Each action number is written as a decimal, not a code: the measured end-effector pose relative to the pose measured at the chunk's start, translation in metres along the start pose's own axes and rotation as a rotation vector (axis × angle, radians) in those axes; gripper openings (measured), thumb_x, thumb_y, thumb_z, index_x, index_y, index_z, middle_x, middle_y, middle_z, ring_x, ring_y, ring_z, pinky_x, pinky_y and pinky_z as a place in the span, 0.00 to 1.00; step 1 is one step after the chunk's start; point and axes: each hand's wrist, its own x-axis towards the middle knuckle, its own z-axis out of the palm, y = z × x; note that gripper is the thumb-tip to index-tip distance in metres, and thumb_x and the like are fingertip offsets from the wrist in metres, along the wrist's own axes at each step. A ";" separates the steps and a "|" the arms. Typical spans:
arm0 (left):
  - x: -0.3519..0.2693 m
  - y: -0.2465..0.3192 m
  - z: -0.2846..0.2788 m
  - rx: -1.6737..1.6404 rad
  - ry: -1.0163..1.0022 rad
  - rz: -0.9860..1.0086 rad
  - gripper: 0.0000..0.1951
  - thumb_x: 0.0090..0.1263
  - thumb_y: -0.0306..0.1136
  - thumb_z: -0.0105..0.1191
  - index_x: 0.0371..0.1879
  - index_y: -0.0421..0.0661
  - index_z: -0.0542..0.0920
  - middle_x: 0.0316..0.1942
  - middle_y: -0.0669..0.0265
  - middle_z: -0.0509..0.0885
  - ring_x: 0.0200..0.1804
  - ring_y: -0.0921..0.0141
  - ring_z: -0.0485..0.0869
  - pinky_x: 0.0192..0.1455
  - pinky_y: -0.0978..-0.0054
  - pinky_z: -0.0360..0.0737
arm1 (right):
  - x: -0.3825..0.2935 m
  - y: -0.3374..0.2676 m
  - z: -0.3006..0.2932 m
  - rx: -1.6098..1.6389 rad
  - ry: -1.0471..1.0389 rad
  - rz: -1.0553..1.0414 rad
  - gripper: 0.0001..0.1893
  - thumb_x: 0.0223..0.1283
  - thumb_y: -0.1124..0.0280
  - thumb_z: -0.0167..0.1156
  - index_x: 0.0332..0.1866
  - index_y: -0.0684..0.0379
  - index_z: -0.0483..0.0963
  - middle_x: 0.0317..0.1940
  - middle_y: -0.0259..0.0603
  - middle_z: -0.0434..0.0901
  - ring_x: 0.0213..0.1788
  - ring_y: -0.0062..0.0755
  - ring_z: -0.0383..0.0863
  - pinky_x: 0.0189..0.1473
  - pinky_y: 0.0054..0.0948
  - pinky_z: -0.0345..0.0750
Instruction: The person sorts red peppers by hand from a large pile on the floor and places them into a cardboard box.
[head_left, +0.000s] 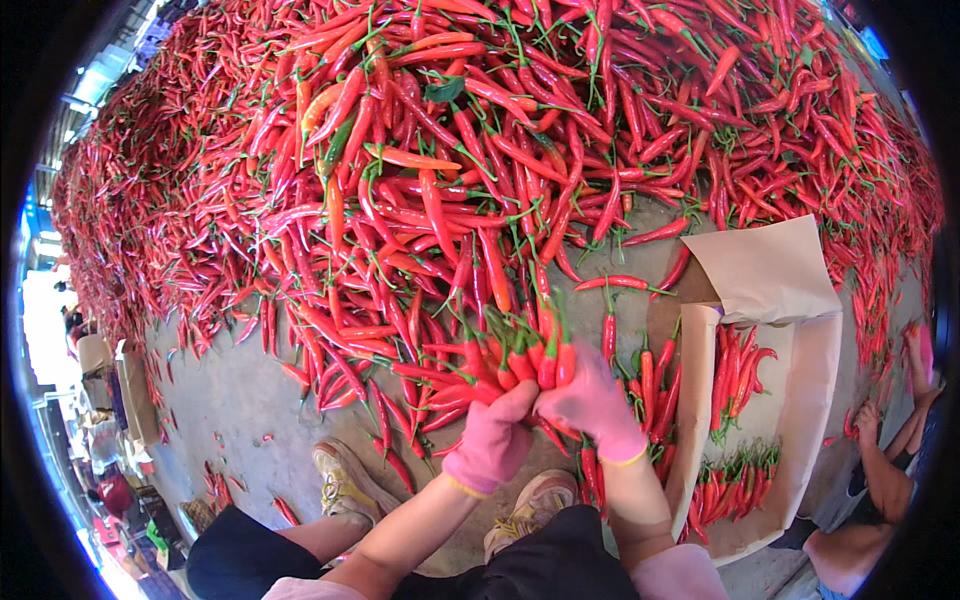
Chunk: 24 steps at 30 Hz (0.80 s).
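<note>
My left hand (499, 439), in a pink knit glove with a yellow cuff, grips a bunch of red chili peppers (525, 364) from the left side. The green stems of the bunch point up and away from me. Close against it, my right hand (596, 412), gloved the same way and slightly blurred, holds the bunch from the right. Beyond both hands rises a large pile of red chili peppers (420, 202), a few of them orange or green. An open paper-lined box (806, 420) stands right of my right hand, with chilies grouped at its far and near ends.
Loose chilies (660, 390) lie between my right arm and the box. My shoes (532, 506) rest on the concrete floor (247, 397), where more chilies are scattered. Another person's arms (885, 465) reach in at the right edge. A second box (135, 394) stands far left.
</note>
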 end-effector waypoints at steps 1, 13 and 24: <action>0.006 -0.014 -0.016 -0.002 -0.112 0.073 0.21 0.65 0.19 0.53 0.58 0.43 0.72 0.51 0.63 0.81 0.50 0.71 0.80 0.51 0.71 0.78 | 0.010 -0.013 0.000 -0.138 0.046 -0.096 0.21 0.33 0.80 0.59 0.41 0.63 0.73 0.22 0.34 0.75 0.19 0.23 0.75 0.21 0.25 0.71; 0.073 0.045 -0.050 0.167 0.008 -0.033 0.17 0.62 0.20 0.54 0.50 0.44 0.75 0.37 0.72 0.81 0.39 0.76 0.80 0.39 0.75 0.78 | 0.084 0.046 0.031 0.370 -0.032 -0.062 0.16 0.37 0.80 0.58 0.38 0.59 0.72 0.28 0.30 0.74 0.26 0.21 0.72 0.28 0.26 0.71; 0.056 0.126 0.017 0.455 0.053 0.381 0.32 0.59 0.17 0.58 0.65 0.46 0.67 0.52 0.69 0.80 0.52 0.74 0.79 0.52 0.74 0.79 | 0.104 -0.020 0.045 0.016 0.029 -0.746 0.34 0.41 0.72 0.64 0.61 0.62 0.67 0.62 0.46 0.70 0.62 0.35 0.73 0.64 0.34 0.69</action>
